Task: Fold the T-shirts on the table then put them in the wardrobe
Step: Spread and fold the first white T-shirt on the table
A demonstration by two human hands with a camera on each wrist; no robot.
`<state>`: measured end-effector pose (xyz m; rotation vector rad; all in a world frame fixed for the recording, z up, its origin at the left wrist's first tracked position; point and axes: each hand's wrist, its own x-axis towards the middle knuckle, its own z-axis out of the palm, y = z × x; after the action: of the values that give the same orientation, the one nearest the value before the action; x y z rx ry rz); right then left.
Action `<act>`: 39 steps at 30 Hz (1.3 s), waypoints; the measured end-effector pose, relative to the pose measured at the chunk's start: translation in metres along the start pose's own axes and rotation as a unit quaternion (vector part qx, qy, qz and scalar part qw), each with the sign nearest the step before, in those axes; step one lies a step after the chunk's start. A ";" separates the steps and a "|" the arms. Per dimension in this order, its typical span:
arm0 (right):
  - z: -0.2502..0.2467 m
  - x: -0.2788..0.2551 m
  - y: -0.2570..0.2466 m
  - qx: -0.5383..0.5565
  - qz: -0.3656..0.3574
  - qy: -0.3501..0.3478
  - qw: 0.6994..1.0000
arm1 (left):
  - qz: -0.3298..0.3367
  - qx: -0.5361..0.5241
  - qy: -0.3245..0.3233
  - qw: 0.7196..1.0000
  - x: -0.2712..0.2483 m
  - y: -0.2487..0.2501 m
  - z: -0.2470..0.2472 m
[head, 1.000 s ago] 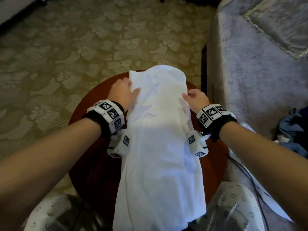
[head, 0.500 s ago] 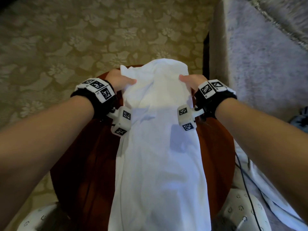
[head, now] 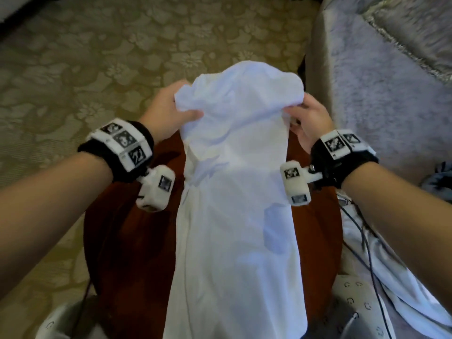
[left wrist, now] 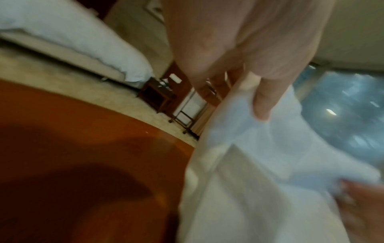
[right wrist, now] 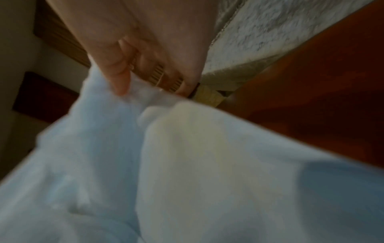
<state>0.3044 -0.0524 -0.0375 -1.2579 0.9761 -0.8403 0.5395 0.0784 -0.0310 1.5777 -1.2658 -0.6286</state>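
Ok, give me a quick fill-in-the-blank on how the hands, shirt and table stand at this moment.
1. Both the left hand and the right hand pinch the far end of the ____ T-shirt.
2. The T-shirt lies across a round, reddish-brown ____.
3. The T-shirt's near end hangs over the table's ____ edge.
4. The floor beyond the table is covered with a floral-patterned ____.

Missing words: white; table; near; carpet

There are two hands, the left hand (head: pixel 168 111) and the right hand (head: pixel 309 123). One white T-shirt (head: pixel 234 216) lies on one round table (head: pixel 129 241). Two wrist bands (head: pixel 122 145) show.
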 end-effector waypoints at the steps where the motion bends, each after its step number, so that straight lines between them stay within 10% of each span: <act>1: -0.005 -0.015 0.005 -0.001 -0.022 -0.011 1.000 | 0.053 0.038 -0.020 0.998 -0.015 0.003 0.000; 5: -0.034 -0.065 0.038 -0.157 -0.060 -0.132 0.977 | 0.235 0.347 -0.149 0.896 -0.078 -0.020 0.004; 8: -0.050 -0.084 0.064 -0.404 -0.036 -0.229 0.885 | 0.243 0.434 -0.254 0.829 -0.116 -0.034 0.003; 11: -0.049 -0.097 0.056 -0.465 -0.012 -0.219 0.858 | 0.224 0.429 -0.243 0.841 -0.126 -0.028 -0.001; 18: -0.022 -0.093 0.039 -0.375 0.148 -0.034 0.915 | 0.169 0.423 -0.196 0.868 -0.133 -0.004 0.003; 21: -0.009 -0.099 0.039 -0.404 0.241 -0.061 0.880 | 0.127 0.420 -0.170 0.882 -0.133 0.005 0.011; 25: -0.007 -0.100 0.042 -0.564 0.200 -0.065 0.799 | 0.027 0.474 -0.302 0.826 -0.131 0.010 0.014; 29: -0.015 -0.101 0.047 -0.554 0.217 -0.061 0.801 | -0.055 0.415 -0.392 0.819 -0.123 0.016 0.008; 32: -0.017 -0.095 0.048 -0.540 0.103 -0.028 0.835 | -0.125 0.319 -0.265 0.901 -0.106 0.019 0.002; 35: -0.013 -0.081 0.043 -0.508 0.011 -0.004 0.861 | -0.113 0.352 -0.122 0.921 -0.087 0.009 0.003; 39: -0.002 -0.063 0.043 -0.565 -0.014 -0.114 0.817 | -0.146 0.378 -0.211 0.889 -0.067 0.002 0.018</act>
<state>0.2784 0.0106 -0.0720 -2.3129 1.2987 -0.0155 0.5020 0.1343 -0.0479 2.4002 -1.7435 -0.7382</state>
